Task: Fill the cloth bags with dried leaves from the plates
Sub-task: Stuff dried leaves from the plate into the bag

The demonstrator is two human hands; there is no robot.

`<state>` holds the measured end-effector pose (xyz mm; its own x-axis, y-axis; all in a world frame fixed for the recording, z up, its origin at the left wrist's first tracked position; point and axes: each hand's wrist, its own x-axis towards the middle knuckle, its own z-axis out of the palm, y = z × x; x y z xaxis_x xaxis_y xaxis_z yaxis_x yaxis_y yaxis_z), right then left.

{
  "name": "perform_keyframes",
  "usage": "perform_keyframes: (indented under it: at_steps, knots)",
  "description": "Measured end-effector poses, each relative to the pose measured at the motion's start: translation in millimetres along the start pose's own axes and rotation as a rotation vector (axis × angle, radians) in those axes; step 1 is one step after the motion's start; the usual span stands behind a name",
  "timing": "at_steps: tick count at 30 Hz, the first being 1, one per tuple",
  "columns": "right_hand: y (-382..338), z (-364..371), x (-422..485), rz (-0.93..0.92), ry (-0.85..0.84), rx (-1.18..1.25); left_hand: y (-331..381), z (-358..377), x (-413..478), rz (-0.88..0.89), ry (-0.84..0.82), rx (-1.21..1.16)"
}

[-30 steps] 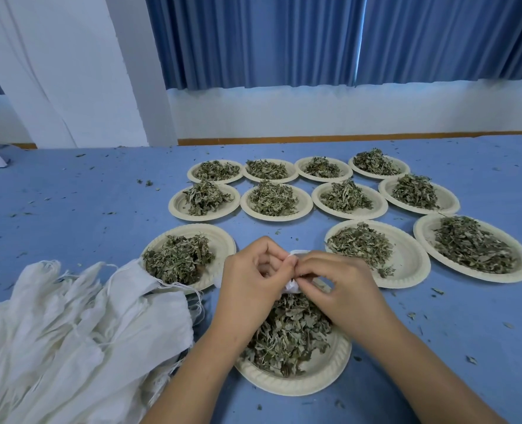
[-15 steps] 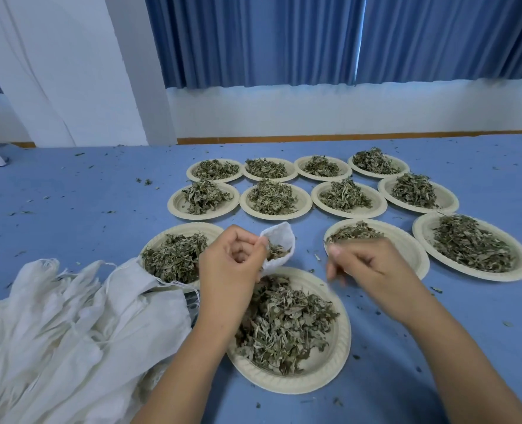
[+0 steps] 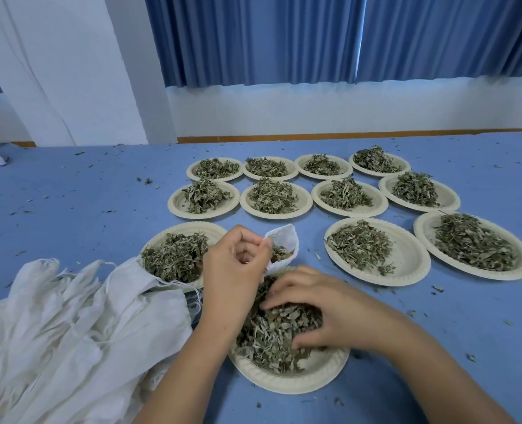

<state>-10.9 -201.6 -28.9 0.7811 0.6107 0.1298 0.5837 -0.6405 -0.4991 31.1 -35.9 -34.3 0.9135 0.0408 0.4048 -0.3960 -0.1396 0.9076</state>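
Two hands lower centre: your left hand (image 3: 233, 272) pinches cloth bag (image 3: 285, 240), your right hand (image 3: 327, 310) clutches dried leaves (image 3: 266, 338) on plate (image 3: 299, 384)

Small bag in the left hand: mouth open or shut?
Open. The left hand pinches the small cloth bag at its rim; the mouth gapes and dried leaves show inside.

A small white cloth bag (image 3: 284, 240) sits at centre frame, tilted with its mouth open and a few leaves showing inside; the left hand (image 3: 235, 270) pinches its rim. Just below it, the nearest plate (image 3: 315, 374) carries a heap of dried leaves (image 3: 269, 335), and the curled fingers of the right hand (image 3: 324, 307) dig into that heap. Eleven more cream plates (image 3: 406, 264), each piled with leaves, spread across the centre and right. Limp white spare bags (image 3: 70, 325) are heaped at lower left.
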Motion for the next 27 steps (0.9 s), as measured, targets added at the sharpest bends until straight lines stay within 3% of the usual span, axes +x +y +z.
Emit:
perform_keyframes:
  at_steps: [10,14,18,23,27]
  knots:
    - [-5,-8,-5,-0.076,0.382,0.176,1,0,-1,0.013,0.006,0.035]
    - [-4,-11,-7,-0.055,0.493,0.355,0,0,-2,0.045,-0.027,0.099]
    - [-8,-5,-4,-0.047,0.771,0.563,-1,1,-4,0.125,-0.121,0.2]
    - [-11,5,0,0.045,0.947,0.738,6,3,-8,0.088,-0.173,0.133]
    - [-9,9,3,0.133,0.945,0.482,9,4,-9,0.04,-0.169,0.039]
